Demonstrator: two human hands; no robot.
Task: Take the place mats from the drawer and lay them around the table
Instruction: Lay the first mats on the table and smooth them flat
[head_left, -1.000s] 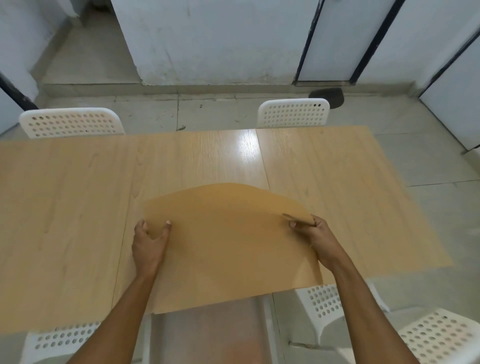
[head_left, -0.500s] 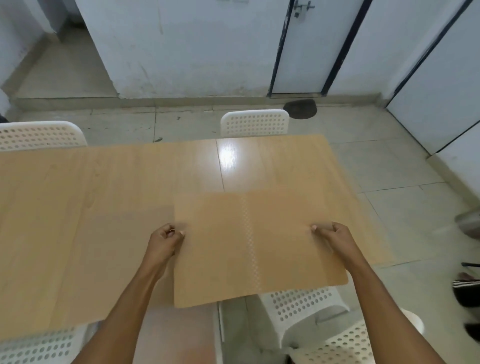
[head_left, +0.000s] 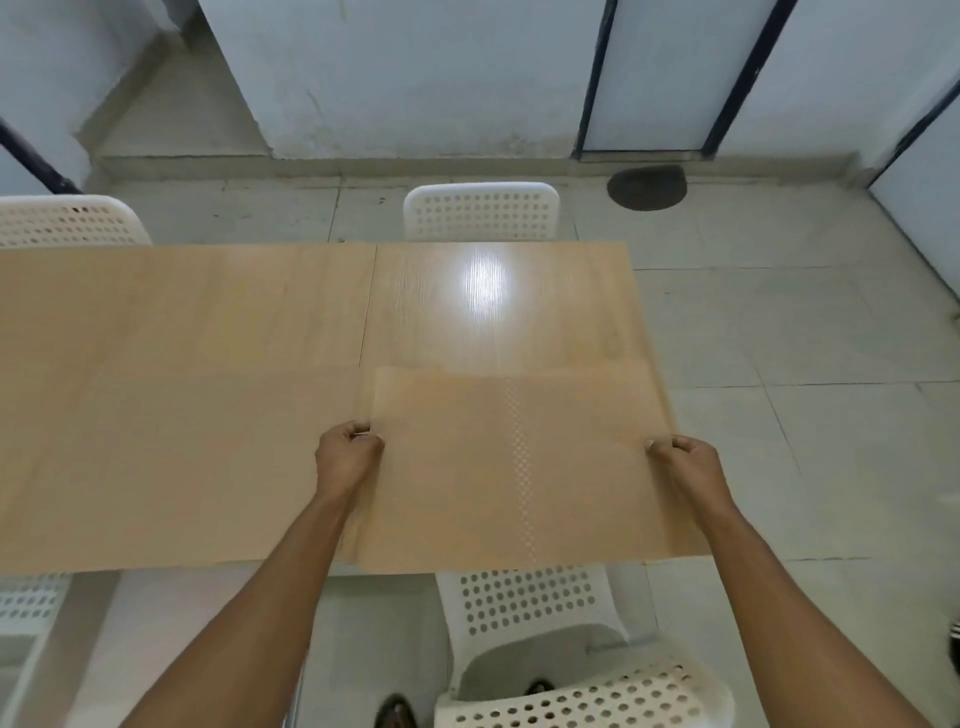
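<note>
The left hand (head_left: 349, 457) is curled tight, pinching the left edge of a tan place mat (head_left: 519, 467) between thumb and fingers; the right hand (head_left: 685, 465) does the same on the opposite edge. Stretched flat between the two hands, the mat sits over the near right corner of the table (head_left: 182, 389), its near edge about level with the table's edge and its right side running slightly past the corner. Whether it is fully down on the wood or held just above it I cannot tell. A pale woven stripe runs front to back through the mat, nearer the right hand.

Below the hands a white perforated chair (head_left: 535, 608) is tucked under this place; beyond them, across the table, a second white chair (head_left: 480, 210) faces it, and a third (head_left: 67, 221) stands far off past the left hand.

By my reckoning this is an early placing: no other mat is clearly visible on the table, so the remaining seats are yet to be served, and this one still wants releasing
</note>
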